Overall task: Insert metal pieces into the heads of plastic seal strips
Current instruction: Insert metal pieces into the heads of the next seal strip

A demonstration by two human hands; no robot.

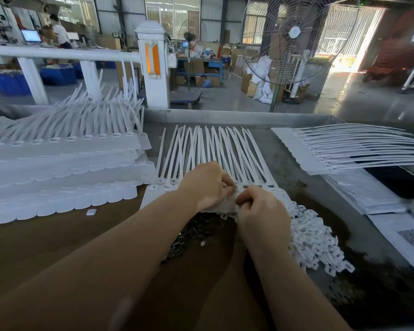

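Far left on the worktop (58, 235) lie stacked sheets of seal strips (65, 163), tails fanned up and back, likely set aside in a heap to keep them out of the way. Next, in the middle, one sheet of strips (213, 149) lies flat with its row of heads (161, 187) facing the person, so the sockets are within easy reach. The left hand (204, 185) curls down onto that row, fingertips pinching at a head; the right hand (261, 209) meets it, fingers bent and pinching close to the same spot, probably pressing a piece in, though the piece itself is hidden. Beneath the wrists sits a dark pile of metal pieces (189, 237), handy for grabbing. Right of that spills a heap of white plastic clips (318, 240), and further right another sheet (339, 149) waits
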